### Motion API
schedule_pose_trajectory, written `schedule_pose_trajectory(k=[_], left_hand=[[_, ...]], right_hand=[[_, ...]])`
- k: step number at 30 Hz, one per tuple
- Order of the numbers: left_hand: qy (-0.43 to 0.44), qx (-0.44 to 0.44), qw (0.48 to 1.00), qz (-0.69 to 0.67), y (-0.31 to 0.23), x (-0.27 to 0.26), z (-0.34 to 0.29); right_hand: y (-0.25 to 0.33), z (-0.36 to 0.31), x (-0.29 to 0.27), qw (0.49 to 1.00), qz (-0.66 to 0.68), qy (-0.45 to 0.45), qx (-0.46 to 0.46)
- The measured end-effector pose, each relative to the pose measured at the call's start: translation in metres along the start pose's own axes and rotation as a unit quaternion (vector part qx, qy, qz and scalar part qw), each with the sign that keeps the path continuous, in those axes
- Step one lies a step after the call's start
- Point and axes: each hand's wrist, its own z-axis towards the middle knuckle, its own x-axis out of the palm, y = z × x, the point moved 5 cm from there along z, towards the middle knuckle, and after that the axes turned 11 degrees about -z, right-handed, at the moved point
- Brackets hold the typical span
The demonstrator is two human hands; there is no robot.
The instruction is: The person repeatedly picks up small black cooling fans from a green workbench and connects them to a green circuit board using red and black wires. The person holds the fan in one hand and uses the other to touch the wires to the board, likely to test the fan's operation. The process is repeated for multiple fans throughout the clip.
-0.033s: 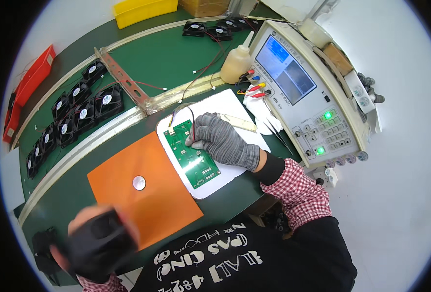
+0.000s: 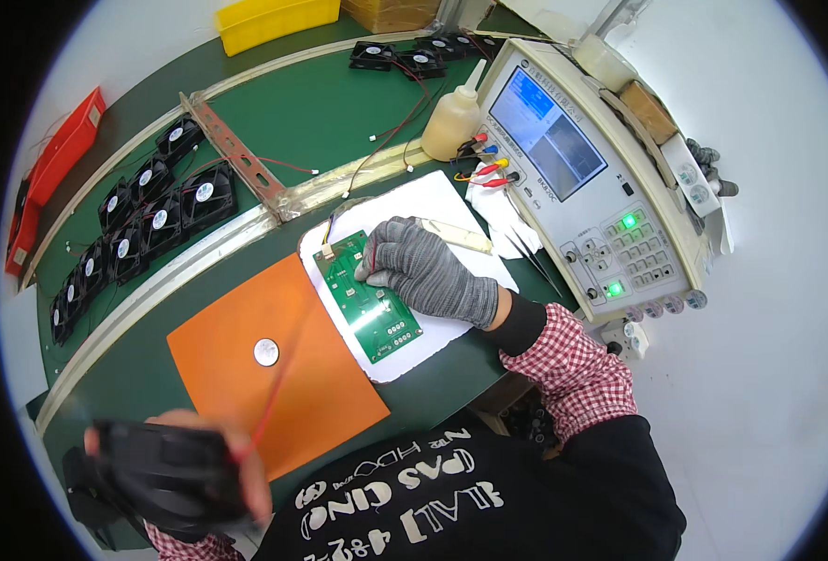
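Note:
My left hand (image 2: 253, 477), blurred by motion, is closed around a black cooling fan (image 2: 166, 472) at the lower left. A blurred red wire (image 2: 278, 393) runs from this fan up over the orange mat (image 2: 218, 323) toward the circuit board. In a grey knitted glove, my right hand (image 2: 428, 271) rests over the green circuit board (image 2: 386, 323). Its thumb and fingers are pinched together at the board's upper part, and what they hold is hidden. The board lies on a white pad (image 2: 442, 341), with a wired white connector (image 2: 328, 251) at its upper left corner.
A round silvery disc (image 2: 265, 352) lies on the mat. Several more fans (image 2: 160, 220) stand in rows at the left, beyond a metal rail. A tester with a screen (image 2: 549, 136), a squeeze bottle (image 2: 451, 122) and tweezers (image 2: 531, 257) are at the right. A red bin (image 2: 64, 168) sits far left.
The fan in my left hand has turned and shifted slightly, and a red wire now shows stretched from it across the mat. My right hand has hardly moved.

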Motion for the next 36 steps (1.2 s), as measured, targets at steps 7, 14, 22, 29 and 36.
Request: schedule_pose_trajectory(k=[7,14,22,29,36], left_hand=[[-0.002,0.206,0.822,0.531,0.007,0.007,0.024],[-0.024,0.294,0.722,0.626,0.060,-0.046,0.147],[-0.049,-0.125,0.694,0.707,0.095,-0.167,0.164],[-0.098,0.035,0.727,0.679,0.068,-0.074,0.108],[0.072,0.097,0.835,0.537,0.023,-0.010,0.062]], right_hand=[[-0.001,-0.003,-0.002,0.999,-0.038,-0.010,-0.011],[-0.002,-0.014,-0.011,0.988,0.107,-0.108,0.004],[-0.005,-0.007,-0.021,0.976,0.108,-0.171,0.079],[0.022,-0.001,-0.025,0.976,0.170,-0.123,0.055],[0.071,-0.008,-0.040,0.991,-0.057,-0.074,-0.092]])
